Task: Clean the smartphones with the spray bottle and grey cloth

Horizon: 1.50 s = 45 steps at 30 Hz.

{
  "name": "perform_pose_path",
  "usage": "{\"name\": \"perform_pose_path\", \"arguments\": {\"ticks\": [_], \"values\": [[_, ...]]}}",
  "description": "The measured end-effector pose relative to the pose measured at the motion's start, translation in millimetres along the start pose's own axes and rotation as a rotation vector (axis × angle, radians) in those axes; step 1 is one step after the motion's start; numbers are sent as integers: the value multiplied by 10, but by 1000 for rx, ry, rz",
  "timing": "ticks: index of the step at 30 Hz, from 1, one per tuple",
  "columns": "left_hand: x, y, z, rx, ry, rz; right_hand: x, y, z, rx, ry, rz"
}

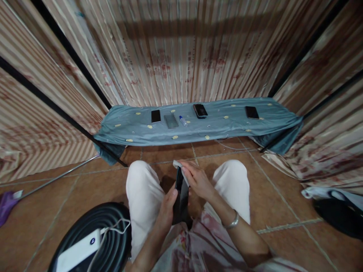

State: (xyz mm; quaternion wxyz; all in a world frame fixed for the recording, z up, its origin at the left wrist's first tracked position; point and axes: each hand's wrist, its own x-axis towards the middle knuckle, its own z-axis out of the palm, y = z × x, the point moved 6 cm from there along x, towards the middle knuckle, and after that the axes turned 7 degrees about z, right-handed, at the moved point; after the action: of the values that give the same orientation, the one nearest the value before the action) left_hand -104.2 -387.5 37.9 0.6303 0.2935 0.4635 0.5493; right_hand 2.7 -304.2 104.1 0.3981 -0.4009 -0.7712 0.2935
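Note:
Between my knees my left hand (168, 204) grips a dark smartphone (180, 204) along its left side, and the phone is tilted up. A pale grey cloth or wipe (178, 163) is pinched in my right hand (197, 179), which presses it against the phone's upper edge and side. The fingers of my left hand behind the phone are partly hidden. Ahead, a low bench (159, 138) draped in blue patterned fabric carries a dark phone (155, 116), a small clear bottle with a blue cap (183, 121), stacked dark devices (200, 110) and another dark phone (252, 112).
A white power bank (78, 251) with a cable lies on a round black ribbed stool (113, 219) at my left. Black poles (65, 105) and striped curtains (181, 68) surround the bench. A purple object (8, 206) and a black item (340, 215) lie on the tiled floor.

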Motion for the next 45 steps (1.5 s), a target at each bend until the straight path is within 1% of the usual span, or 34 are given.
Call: {"name": "perform_pose_path", "arguments": {"ticks": [3, 6, 9, 12, 15, 18, 21, 26, 28, 34, 39, 41, 43, 45], "values": [[3, 1, -16, -32, -18, 9, -22, 83, -14, 91, -30, 105], [5, 29, -16, -53, -37, 19, -53, 244, 0, 211, -33, 246], [-1, 72, -12, -67, -18, 10, -89, 446, 25, 403, 49, 386], [-13, 110, 3, -100, 12, -21, -138, 613, 83, 725, 154, 556], [-24, 110, 44, -152, 18, -81, -174, 626, 178, 1020, 174, 694], [-15, 93, 71, -175, 35, -97, -186, 556, 254, 1140, 161, 749], [23, 81, 40, -131, 77, -28, -204, 525, 342, 1140, 157, 764], [80, 158, -123, 61, 196, 206, -253, 493, 473, 1066, 143, 738], [92, 209, -168, 108, 231, 259, -277, 469, 488, 1055, 140, 732], [193, 390, -190, 154, 276, 294, -394, 430, 528, 1043, 71, 765], [336, 510, -220, 137, 315, 310, -541, 396, 573, 1035, 59, 805], [387, 529, -220, 123, 298, 320, -598, 374, 603, 1065, 44, 818], [431, 522, -192, 86, 242, 319, -646, 371, 638, 1089, 20, 821], [458, 500, -154, 53, 195, 306, -665, 385, 637, 1010, 13, 750]]}}
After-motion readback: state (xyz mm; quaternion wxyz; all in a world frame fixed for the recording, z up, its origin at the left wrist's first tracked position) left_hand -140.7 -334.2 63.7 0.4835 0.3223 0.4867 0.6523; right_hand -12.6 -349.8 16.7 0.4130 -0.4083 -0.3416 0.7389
